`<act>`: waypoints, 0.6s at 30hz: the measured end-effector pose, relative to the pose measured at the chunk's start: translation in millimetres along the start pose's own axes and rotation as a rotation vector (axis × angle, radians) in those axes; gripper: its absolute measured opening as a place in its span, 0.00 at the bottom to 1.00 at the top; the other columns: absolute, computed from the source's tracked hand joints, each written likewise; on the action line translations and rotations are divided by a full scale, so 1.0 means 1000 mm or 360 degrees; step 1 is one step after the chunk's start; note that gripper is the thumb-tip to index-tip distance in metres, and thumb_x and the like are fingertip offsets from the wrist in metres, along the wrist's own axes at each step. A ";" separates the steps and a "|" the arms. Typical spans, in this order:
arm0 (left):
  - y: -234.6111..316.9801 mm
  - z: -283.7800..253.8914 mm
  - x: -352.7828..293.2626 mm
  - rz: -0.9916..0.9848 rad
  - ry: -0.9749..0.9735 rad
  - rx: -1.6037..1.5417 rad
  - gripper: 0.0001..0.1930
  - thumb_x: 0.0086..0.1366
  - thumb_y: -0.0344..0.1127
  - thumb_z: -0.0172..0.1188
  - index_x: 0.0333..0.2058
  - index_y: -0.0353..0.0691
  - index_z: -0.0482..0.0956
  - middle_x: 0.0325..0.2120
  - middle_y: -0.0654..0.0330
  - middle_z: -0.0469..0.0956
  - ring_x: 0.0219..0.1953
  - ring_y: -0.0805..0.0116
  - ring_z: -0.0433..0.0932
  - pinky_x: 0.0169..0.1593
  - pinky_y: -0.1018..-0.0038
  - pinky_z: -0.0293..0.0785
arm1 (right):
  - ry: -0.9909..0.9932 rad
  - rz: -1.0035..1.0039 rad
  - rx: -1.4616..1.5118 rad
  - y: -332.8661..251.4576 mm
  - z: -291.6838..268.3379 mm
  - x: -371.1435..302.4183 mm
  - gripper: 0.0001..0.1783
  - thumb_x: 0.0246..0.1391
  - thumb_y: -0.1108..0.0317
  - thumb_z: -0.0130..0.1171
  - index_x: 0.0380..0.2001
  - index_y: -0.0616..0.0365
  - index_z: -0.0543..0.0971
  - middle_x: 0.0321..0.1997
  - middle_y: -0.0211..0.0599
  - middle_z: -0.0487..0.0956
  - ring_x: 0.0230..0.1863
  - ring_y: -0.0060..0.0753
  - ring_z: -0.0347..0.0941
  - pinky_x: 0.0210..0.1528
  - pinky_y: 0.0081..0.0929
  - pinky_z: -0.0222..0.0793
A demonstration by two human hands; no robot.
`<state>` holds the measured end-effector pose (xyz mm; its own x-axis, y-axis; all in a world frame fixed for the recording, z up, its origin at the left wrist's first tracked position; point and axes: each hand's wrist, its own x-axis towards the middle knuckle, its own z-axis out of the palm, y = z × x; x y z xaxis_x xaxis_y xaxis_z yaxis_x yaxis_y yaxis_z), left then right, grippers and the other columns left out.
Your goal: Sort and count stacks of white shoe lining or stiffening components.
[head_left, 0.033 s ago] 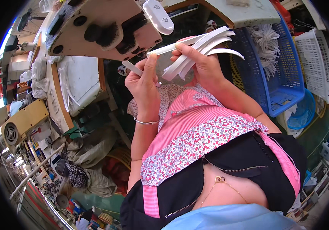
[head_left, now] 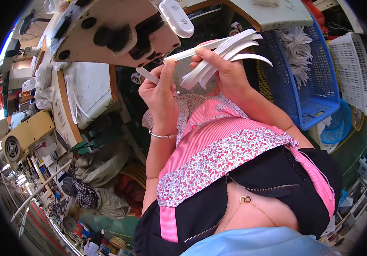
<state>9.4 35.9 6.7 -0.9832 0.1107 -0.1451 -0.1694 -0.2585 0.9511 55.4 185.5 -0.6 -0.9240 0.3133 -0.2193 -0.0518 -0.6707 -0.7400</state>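
I watch the left hand [head_left: 161, 91] pinch a white strip [head_left: 185, 55] — the right hand [head_left: 230, 73] grasps a strip bundle [head_left: 236, 45] — with a blue crate [head_left: 318, 101] at two o'clock.

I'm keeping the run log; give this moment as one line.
left hand: pinching white strip | right hand: holding strip bundle | nearby: blue basket
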 end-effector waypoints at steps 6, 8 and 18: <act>0.004 -0.002 0.003 0.0036 0.0050 0.0078 0.09 0.62 0.31 0.67 0.33 0.28 0.83 0.18 0.67 0.74 0.15 0.87 0.57 0.19 0.84 0.47 | 0.0014 0.0005 -0.0037 -0.002 0.003 0.001 0.13 0.55 0.68 0.64 0.41 0.65 0.79 0.33 0.40 0.83 0.34 0.29 0.81 0.38 0.26 0.78; 0.004 -0.005 0.004 0.0143 0.0028 0.0179 0.08 0.62 0.30 0.67 0.32 0.28 0.83 0.18 0.67 0.75 0.16 0.87 0.58 0.19 0.85 0.47 | -0.0070 0.0004 -0.0071 -0.004 0.002 0.003 0.15 0.56 0.66 0.64 0.43 0.65 0.78 0.36 0.41 0.82 0.37 0.29 0.81 0.43 0.25 0.78; 0.005 -0.020 0.005 0.0251 0.0111 0.0119 0.07 0.63 0.28 0.64 0.34 0.27 0.83 0.15 0.71 0.69 0.15 0.88 0.53 0.19 0.85 0.44 | -0.0304 0.0108 -0.0046 0.000 0.007 0.018 0.14 0.57 0.69 0.62 0.43 0.67 0.78 0.37 0.42 0.82 0.38 0.30 0.82 0.42 0.26 0.79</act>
<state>2.1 16.2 5.7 -0.9999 0.0068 -0.0085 -0.0097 -0.1953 0.9807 36.2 185.9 0.2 -0.9802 0.1330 -0.1469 0.0215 -0.6655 -0.7461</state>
